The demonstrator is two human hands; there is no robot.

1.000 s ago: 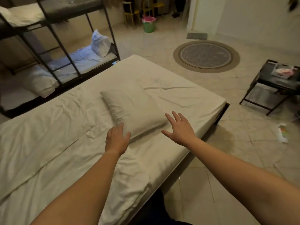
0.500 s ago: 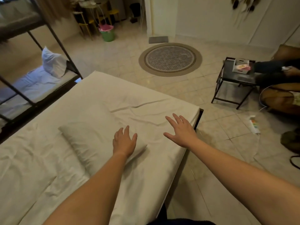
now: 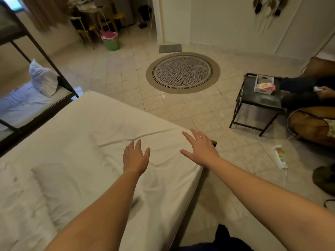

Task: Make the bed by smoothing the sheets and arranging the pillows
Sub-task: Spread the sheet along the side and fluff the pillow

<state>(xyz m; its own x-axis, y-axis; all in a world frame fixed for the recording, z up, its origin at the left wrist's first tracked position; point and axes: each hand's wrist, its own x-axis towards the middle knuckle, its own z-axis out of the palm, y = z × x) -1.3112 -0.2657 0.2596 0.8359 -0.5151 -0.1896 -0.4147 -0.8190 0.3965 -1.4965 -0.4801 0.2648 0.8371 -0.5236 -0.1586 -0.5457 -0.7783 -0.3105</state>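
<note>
Bed (image 3: 177, 205) is filling the lower left, its long axis running from the near left toward the far end. White sheet (image 3: 101, 122), soft and matte, is lying over it in shallow rumples. Pillow (image 3: 59, 185), a flat, limp rectangle of the same pale cloth, is sitting on the sheet left of both hands and nearer the camera, well short of the far end. Left hand (image 3: 136, 158) is hovering over mid-sheet, the closer one to the pillow. Right hand (image 3: 201, 151) is hanging by the bed's right edge. Each grip is standing apart, fingers spread, holding nothing. Contact with the cloth: cannot tell. Long crease (image 3: 130, 140) is running crosswise just beyond the left fingertips, likely the next fold needing pressing flat.
</note>
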